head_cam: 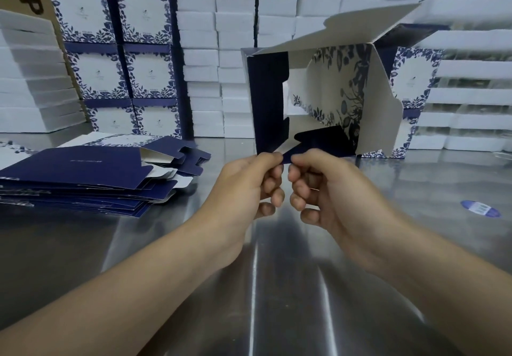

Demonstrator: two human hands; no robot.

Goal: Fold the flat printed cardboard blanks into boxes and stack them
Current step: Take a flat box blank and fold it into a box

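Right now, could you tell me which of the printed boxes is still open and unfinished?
The box both hands pinch at its lower edge: flaps splayed, inside visible. The stacked boxes behind are closed.

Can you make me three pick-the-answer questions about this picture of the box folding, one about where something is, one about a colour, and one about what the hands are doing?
1. Where is the pile of flat blanks?
A. Left on the metal table
B. On the floor
C. Inside the half-folded box

2. What colour is the print on the finished boxes?
A. Red
B. Green
C. Dark blue

3. What are the left hand and right hand doing?
A. Resting flat
B. Pinching the box's bottom edge
C. Waving

Answers: 1 A, the pile lies on the table's left side. 2 C, blue flowers frame white panels. 3 B, both hands' fingers grip the lower flaps.
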